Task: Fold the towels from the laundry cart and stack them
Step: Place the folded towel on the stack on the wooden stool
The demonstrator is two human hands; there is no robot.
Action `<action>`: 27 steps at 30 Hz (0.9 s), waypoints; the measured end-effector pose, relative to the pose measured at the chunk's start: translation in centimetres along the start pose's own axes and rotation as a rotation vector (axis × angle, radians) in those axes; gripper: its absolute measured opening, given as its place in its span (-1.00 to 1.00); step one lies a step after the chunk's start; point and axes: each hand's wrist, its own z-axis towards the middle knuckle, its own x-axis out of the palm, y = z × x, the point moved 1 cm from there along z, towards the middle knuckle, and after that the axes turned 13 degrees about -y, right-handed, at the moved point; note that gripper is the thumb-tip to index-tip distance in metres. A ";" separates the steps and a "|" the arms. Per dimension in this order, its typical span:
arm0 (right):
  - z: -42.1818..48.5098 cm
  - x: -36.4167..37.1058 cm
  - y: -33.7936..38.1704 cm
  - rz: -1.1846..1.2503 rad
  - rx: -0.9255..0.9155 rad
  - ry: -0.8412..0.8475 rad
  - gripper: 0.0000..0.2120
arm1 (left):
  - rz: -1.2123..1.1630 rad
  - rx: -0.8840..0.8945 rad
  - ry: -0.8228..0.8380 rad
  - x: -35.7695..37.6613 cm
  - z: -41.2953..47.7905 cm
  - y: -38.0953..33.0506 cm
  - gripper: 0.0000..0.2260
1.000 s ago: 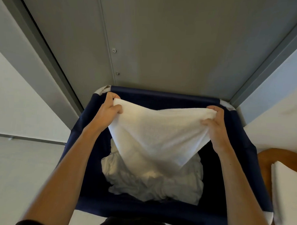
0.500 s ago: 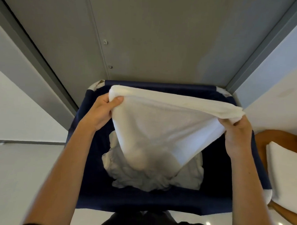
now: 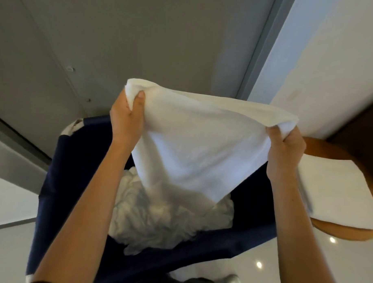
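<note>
A white towel [image 3: 198, 141] is stretched between my two hands above the navy laundry cart [image 3: 74, 169]. My left hand [image 3: 127, 118] grips its upper left corner, with the thumb over the cloth. My right hand [image 3: 284, 149] grips the right corner in a closed fist. The towel's lower part hangs to a point over a crumpled heap of white towels [image 3: 168, 217] inside the cart. To the right a folded white towel [image 3: 338, 189] lies on a round wooden table [image 3: 347, 232].
A grey panelled door [image 3: 142, 44] with a metal frame stands behind the cart. A white wall [image 3: 332, 61] is at the right. The glossy pale floor [image 3: 240, 270] shows light reflections near my feet.
Both hands have lifted the towel higher and swung it to the right, toward the wooden table. The view has turned right, so the table and folded towel show more.
</note>
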 end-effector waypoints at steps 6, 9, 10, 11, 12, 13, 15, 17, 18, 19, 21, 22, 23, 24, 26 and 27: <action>5.5 -4.1 0.9 -0.033 -0.134 -0.078 -0.81 | -0.063 0.038 -0.020 5.4 -2.7 -5.2 -0.89; 8.9 -6.7 1.5 -0.037 -0.159 -0.083 -0.75 | -0.087 0.053 -0.046 8.2 -4.9 -8.0 -0.89; 10.1 -7.7 1.6 -0.043 -0.181 -0.085 -0.74 | -0.098 0.057 -0.055 9.1 -5.6 -8.9 -0.87; 11.2 -8.6 1.8 -0.051 -0.202 -0.086 -0.73 | -0.110 0.054 -0.065 10.0 -6.3 -9.7 -0.87; 12.3 -9.5 2.0 -0.060 -0.218 -0.087 -0.72 | -0.121 0.047 -0.074 10.8 -6.9 -10.5 -0.87; 13.4 -10.4 2.2 -0.063 -0.223 -0.093 -0.71 | -0.124 0.037 -0.080 11.7 -7.5 -11.3 -0.87; 15.5 -12.2 2.7 -0.056 -0.231 -0.111 -0.74 | -0.129 0.028 -0.089 13.4 -8.8 -13.0 -0.88; 17.6 -13.9 3.0 -0.048 -0.260 -0.123 -0.74 | -0.146 0.021 -0.095 15.2 -10.1 -14.5 -0.84; 18.7 -14.7 3.0 -0.046 -0.269 -0.128 -0.74 | -0.144 0.018 -0.097 16.1 -10.6 -15.3 -0.81; 19.7 -15.5 2.9 -0.043 -0.269 -0.132 -0.74 | -0.142 0.015 -0.098 17.1 -11.1 -15.9 -0.79; 21.7 -17.1 2.8 -0.035 -0.261 -0.137 -0.76 | -0.162 0.008 -0.077 19.1 -11.8 -16.9 -0.81; 22.6 -17.8 2.8 -0.028 -0.259 -0.138 -0.75 | -0.172 0.009 -0.063 20.0 -12.1 -17.4 -0.80; 23.6 -18.4 2.8 -0.022 -0.253 -0.135 -0.73 | -0.178 0.011 -0.052 21.0 -12.3 -17.9 -0.77; 24.5 -19.1 2.8 -0.015 -0.246 -0.136 -0.71 | -0.182 0.009 -0.041 22.0 -12.6 -18.3 -0.75; 26.6 -20.3 2.8 -0.017 -0.243 -0.144 -0.70 | -0.193 0.005 -0.011 24.2 -13.2 -19.4 -0.80; 27.7 -20.8 2.8 -0.025 -0.244 -0.150 -0.70 | -0.198 0.006 0.004 25.4 -13.5 -20.0 -0.83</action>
